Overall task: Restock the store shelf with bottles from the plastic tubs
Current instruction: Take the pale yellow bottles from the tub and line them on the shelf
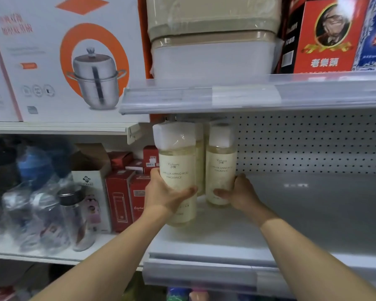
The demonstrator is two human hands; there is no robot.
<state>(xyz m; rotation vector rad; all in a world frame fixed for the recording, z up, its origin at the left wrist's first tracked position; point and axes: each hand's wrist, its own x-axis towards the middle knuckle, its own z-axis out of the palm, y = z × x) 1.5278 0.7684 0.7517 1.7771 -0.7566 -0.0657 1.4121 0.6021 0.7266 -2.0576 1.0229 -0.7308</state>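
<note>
Left hand [163, 193]: thumb and fingers wrapped round the lower body of a pale fragrance bottle [178, 170], upright at the grey shelf [302, 216] front left. Right hand [239, 192]: curled round the base of a second fragrance bottle [221, 161], standing further back beside a third, mostly hidden. Both forearms stretched forward and up from below. Boxed steamer pot [74, 59] on the neighbouring shelf.

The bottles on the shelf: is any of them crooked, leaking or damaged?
Nothing stands out. The left hand grips one bottle, the right hand another bottle; both are upright with caps on. The shelf shows no spill. A third bottle behind is mostly hidden.
</note>
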